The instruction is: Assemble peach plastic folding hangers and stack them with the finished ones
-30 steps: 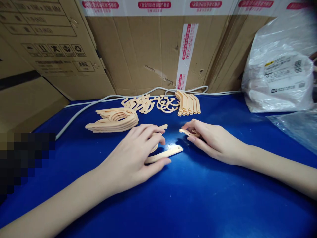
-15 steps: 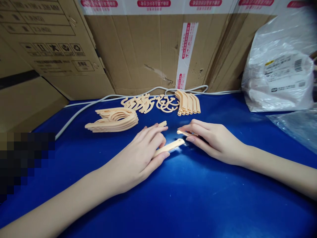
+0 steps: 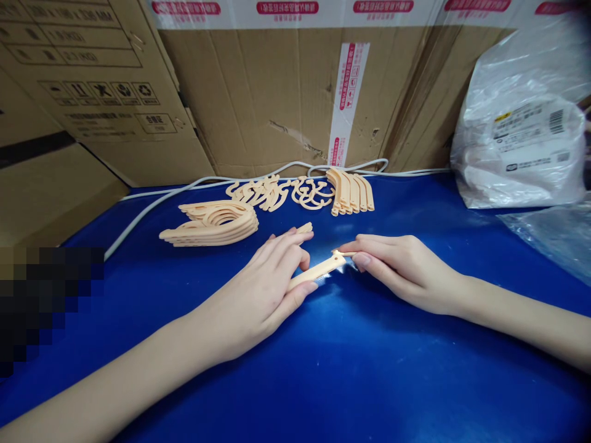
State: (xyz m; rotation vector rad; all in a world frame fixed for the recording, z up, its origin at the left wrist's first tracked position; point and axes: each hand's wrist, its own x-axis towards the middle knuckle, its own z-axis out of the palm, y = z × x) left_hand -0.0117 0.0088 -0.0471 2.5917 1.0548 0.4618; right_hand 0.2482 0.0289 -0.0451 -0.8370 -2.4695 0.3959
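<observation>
My left hand [image 3: 277, 271] is closed on a cream plastic hanger arm [image 3: 318, 271], whose holed end points right between thumb and forefinger. Beyond the fingertips of the same hand shows another cream end [image 3: 305, 228]; whether it belongs to the same piece is hidden. My right hand [image 3: 406, 267] pinches a thin cream hook [image 3: 345, 253], mostly covered by the fingers. The hook's tip meets the holed end of the hanger arm; I cannot tell whether it sits inside. Behind the hands lie loose cream hooks [image 3: 264, 192] and a row of curved hanger arms [image 3: 351, 192].
A stack of cream hanger pieces [image 3: 217, 232] lies at the left on the blue table [image 3: 351, 369]. A white cable [image 3: 138, 215] runs along the back, before cardboard boxes [image 3: 258, 92]. A clear plastic bag [image 3: 517, 147] with labelled contents stands at the right.
My right hand has moved slightly left and down with the hook, bringing its tip against the hanger arm's holed end. My left hand has hardly moved.
</observation>
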